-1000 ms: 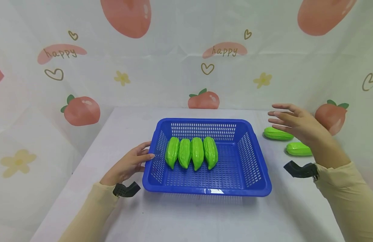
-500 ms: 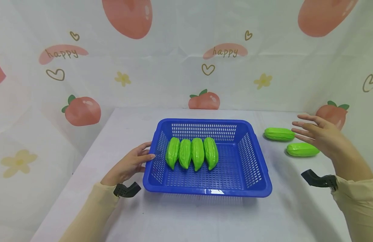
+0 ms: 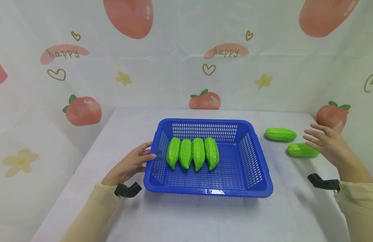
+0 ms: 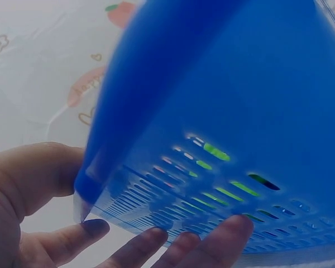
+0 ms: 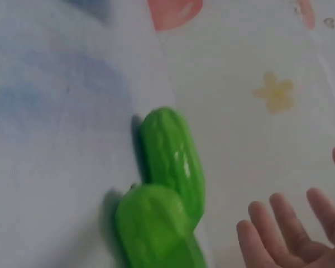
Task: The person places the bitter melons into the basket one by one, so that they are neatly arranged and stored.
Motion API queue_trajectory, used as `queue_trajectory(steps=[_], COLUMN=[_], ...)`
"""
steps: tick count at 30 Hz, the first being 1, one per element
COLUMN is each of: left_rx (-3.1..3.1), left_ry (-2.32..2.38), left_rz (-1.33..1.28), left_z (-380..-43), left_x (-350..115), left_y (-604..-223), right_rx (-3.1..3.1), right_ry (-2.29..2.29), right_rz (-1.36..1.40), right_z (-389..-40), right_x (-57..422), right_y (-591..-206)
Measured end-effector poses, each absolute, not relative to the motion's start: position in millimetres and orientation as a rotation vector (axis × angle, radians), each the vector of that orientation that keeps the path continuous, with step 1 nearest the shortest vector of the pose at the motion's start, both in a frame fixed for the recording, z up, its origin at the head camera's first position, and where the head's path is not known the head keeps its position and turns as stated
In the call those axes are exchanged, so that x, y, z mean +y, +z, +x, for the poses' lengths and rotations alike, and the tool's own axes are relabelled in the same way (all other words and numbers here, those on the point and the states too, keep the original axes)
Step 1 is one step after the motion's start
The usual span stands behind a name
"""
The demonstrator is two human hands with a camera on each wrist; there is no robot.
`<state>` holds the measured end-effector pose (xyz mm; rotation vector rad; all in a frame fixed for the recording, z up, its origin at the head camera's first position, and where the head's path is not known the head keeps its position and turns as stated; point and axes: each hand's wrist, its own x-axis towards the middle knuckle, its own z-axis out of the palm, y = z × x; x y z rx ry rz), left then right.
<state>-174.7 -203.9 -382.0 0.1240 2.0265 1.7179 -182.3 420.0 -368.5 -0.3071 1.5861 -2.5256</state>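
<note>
— White tabletop (image 3: 186, 215) under you, peach-print cloth (image 3: 180, 67) hung behind it. What do you have nearest?

— Your left hand (image 3: 130, 164) at the left wall of the blue basket (image 3: 210, 191). The left wrist view shows the thumb on one side of the rim and the fingertips (image 4: 229, 231) against the slotted wall, so you are gripping that edge. I'd say a steadying hold is all that's needed; squeeze no harder than that.

— And inside?

— Four green toy gourds (image 3: 192, 153) stand side by side, touching, in the left half. The right half of the floor is bare mesh.

— My right hand?

— Your right hand (image 3: 328, 144) is over the tabletop right of the basket, fingers spread and relaxed, holding nothing. It is just beside the nearer gourd (image 3: 301, 150); the farther gourd (image 3: 280, 134) lies a little beyond, closer to the basket. In the right wrist view the two seem to overlap, and I can't tell whether they touch.

— How should I take one?

— My judgement: go for the nearer one, close round its middle across the long axis, and lift straight so the other isn't nudged.
</note>
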Motion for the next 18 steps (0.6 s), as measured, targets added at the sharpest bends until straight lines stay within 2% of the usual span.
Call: queue_trajectory(steps=[9,18], left_rx=[2.027,2.026], left_ry=[1.723,1.725], left_rz=[0.108,0.105], left_z=[-175,-174], left_x=[-203,-204], left_y=[-383,-383], right_rx=[1.943,1.979], right_ry=[-2.398,-2.485], right_rz=[-0.317,-0.29], right_z=[-185,-186], right_x=[438,452], right_y=[-386,-395])
